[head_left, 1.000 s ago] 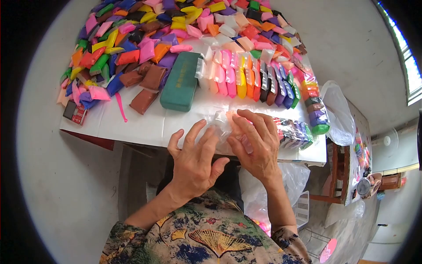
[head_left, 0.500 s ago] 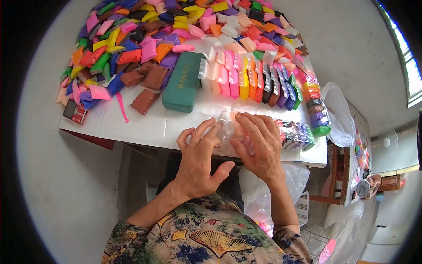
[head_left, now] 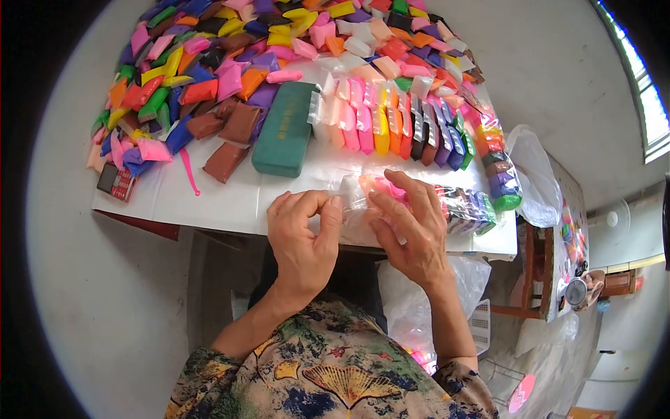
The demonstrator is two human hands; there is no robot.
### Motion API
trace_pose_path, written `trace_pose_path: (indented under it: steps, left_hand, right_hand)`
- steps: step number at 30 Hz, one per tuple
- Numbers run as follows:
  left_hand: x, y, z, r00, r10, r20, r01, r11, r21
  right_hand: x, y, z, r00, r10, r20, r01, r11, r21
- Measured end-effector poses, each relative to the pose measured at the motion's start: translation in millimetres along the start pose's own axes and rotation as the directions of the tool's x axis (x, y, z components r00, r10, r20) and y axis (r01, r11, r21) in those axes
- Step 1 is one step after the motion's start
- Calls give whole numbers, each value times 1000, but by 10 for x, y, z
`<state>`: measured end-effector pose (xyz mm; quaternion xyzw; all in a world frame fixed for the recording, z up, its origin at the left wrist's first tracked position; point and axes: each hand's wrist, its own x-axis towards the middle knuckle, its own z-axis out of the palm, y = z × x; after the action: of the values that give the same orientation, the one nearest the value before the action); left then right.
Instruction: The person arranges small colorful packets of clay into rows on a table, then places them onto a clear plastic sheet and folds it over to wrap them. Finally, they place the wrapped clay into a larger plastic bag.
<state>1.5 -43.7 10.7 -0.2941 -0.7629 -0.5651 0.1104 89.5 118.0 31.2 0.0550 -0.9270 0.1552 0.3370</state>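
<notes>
A clear plastic bag lies along the table's near edge with a row of small coloured packets inside. At the bag's loose left end, my left hand is closed, thumb and forefinger pinched on the plastic. My right hand spans the bag's middle, fingers on its far side and thumb on its near side, hiding part of the packets. Just beyond stands a neat row of sealed coloured packets, ordered from pale pink to green. A green box touches that row's left end.
A large heap of loose coloured packets covers the back and left. One filled bag lies at the right edge beside an empty-looking plastic bag. A pink strip and a red-and-black item lie at left.
My left hand has moved slightly left and turned, its spread fingers closing to a pinch at the bag's end. My right hand stays on the bag, showing more pink packets beneath.
</notes>
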Motion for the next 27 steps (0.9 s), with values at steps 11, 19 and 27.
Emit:
trace_pose_path:
  steps: [11,19,27]
  left_hand:
    - [78,61,-143,956,-243,165,246,969,4]
    - [54,294,-27,790,556,258,-612,738,283]
    - [118,100,-8,812,482,329,-575,758,309]
  right_hand:
    - [-144,57,-219,998,65,-22,-69,953,-294]
    - [-57,-79,-118,999,-15,-49,7,989,-148]
    - [-586,410,-680,987,128,-96,-156,899,-409]
